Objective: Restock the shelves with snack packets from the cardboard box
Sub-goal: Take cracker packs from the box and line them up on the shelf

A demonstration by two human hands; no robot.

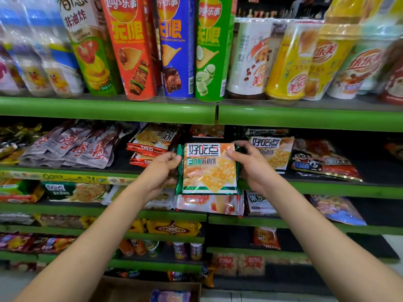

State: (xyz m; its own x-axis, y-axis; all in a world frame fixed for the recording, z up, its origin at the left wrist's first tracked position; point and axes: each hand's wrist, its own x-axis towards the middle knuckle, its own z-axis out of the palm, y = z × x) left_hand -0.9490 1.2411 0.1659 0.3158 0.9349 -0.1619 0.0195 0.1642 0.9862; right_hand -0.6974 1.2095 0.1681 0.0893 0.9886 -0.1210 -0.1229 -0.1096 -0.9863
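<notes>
Head view. At frame centre, the left hand (162, 168) and right hand (250, 165) pinch opposite edges of a green-trimmed biscuit packet (209, 168), held upright before the second green shelf (327, 188). The cardboard box (139, 289) sits at bottom centre, a packet inside.

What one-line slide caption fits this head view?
Both hands, left and right, hold a green biscuit packet upright before a green shelf.

Two bare forearms, no sleeves, with bare hands (162, 168), unadorned.
</notes>
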